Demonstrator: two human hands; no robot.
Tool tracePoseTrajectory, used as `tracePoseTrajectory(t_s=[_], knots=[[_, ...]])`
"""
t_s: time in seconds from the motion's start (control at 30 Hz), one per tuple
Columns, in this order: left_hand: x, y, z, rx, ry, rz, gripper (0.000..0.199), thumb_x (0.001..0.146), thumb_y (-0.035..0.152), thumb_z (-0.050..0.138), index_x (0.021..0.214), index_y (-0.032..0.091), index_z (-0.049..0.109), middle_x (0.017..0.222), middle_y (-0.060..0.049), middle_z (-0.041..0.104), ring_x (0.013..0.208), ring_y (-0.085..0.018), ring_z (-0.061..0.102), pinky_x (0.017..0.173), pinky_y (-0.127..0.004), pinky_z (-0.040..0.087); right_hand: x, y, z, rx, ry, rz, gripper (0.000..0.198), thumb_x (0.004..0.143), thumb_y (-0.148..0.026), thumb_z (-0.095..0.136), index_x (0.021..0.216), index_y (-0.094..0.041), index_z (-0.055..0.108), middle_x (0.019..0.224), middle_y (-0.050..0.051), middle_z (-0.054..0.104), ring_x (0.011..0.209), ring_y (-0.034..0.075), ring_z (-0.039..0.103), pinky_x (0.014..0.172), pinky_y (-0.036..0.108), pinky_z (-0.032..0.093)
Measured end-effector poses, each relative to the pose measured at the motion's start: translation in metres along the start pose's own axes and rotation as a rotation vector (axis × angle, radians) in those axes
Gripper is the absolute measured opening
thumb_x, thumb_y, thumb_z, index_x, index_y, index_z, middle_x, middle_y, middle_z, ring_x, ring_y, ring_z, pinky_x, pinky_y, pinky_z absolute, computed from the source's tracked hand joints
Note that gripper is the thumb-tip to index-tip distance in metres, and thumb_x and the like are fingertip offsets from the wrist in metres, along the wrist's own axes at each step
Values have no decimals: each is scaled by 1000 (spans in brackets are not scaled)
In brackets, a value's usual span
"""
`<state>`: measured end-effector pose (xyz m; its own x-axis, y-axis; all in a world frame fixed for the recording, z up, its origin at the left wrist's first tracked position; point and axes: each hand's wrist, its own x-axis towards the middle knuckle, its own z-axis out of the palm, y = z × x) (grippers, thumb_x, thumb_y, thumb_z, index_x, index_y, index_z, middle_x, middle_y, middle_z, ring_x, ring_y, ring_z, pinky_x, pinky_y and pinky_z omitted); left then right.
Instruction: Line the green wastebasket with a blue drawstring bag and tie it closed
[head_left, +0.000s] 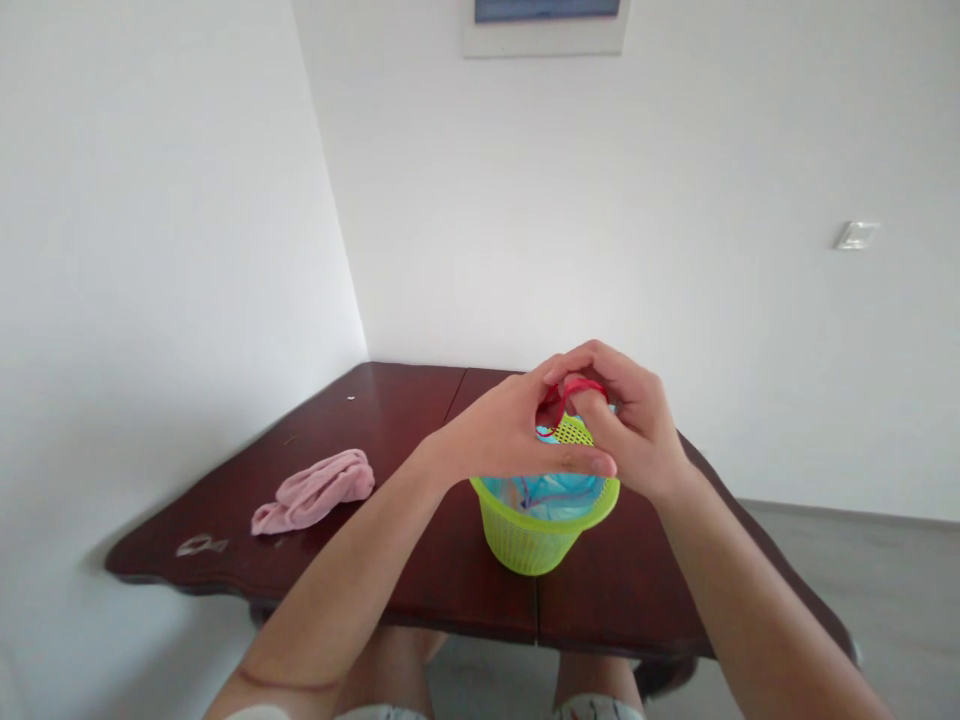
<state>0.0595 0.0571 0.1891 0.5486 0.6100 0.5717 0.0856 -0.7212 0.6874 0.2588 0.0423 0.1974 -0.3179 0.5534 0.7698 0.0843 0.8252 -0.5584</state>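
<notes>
Both hands meet above a lime-green plastic basket (534,545) on the table, with a thin red cord (589,384) looped between them. My left hand (517,425) is curled, its thumb reaching across in front and its fingers at the cord, partly hidden. My right hand (630,425) bends over from the right, closed at the red cord, which passes around its thumb. Inside the basket is crumpled, translucent blue plastic (559,495); the hands cover part of it and of the rim.
A crumpled pink cloth (319,490) lies on the dark red-brown wooden table (405,400), left of the basket. Nearer the left edge is a small clear or whitish scrap (201,545). White walls stand behind and to the left.
</notes>
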Motion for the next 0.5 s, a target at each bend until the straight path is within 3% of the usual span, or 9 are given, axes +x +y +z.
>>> tracePoseTrajectory(t_s=[0.13, 0.33, 0.5], knots=[[0, 3, 3, 38, -18, 6, 75, 83, 50, 111, 144, 25, 76, 104, -5, 80, 95, -27, 75, 83, -39, 63, 8, -25, -3, 9, -35, 37, 9, 99, -16, 70, 101, -24, 73, 90, 1, 77, 80, 19, 75, 74, 35, 61], [-2, 8, 2, 173, 4, 43, 22, 92, 22, 85, 113, 22, 79, 97, -4, 81, 89, -24, 74, 79, -36, 59, 3, -47, -3, -303, -18, -108, 23, 91, -7, 73, 104, -26, 76, 92, 2, 73, 80, 19, 64, 71, 35, 52], [-7, 16, -4, 100, 44, -4, 15, 87, 18, 71, 99, 20, 80, 87, -1, 80, 83, -20, 74, 73, -29, 57, -7, -50, 0, -369, -48, -143, 27, 90, -5, 71, 106, -27, 75, 95, 1, 75, 81, 19, 65, 73, 34, 53]])
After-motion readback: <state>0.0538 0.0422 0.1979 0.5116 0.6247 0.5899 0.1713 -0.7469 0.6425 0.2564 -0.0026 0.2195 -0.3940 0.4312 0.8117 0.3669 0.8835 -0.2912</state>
